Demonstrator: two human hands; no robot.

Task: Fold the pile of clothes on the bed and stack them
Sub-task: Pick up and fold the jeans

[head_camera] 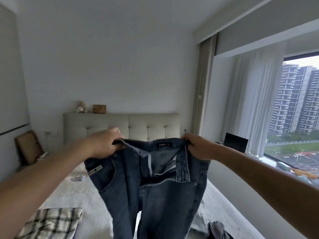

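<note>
I hold a pair of dark blue jeans (pixel 155 190) up in the air over the bed (pixel 72 195). My left hand (pixel 105 142) grips the left end of the waistband. At the right end my right hand (pixel 198 147) grips it too. The fly hangs open and the legs drop down out of the frame. A folded plaid shirt (pixel 50 223) lies on the bed at the lower left. Grey clothes (pixel 214 228) lie crumpled at the lower right, partly hidden by the jeans.
A tufted beige headboard (pixel 146 125) stands at the far end, with a soft toy (pixel 81 106) and a wooden box (pixel 99 109) on top. A window (pixel 296 118) and sill with a black laptop (pixel 235 142) run along the right. A wicker chair (pixel 28 147) stands at the left.
</note>
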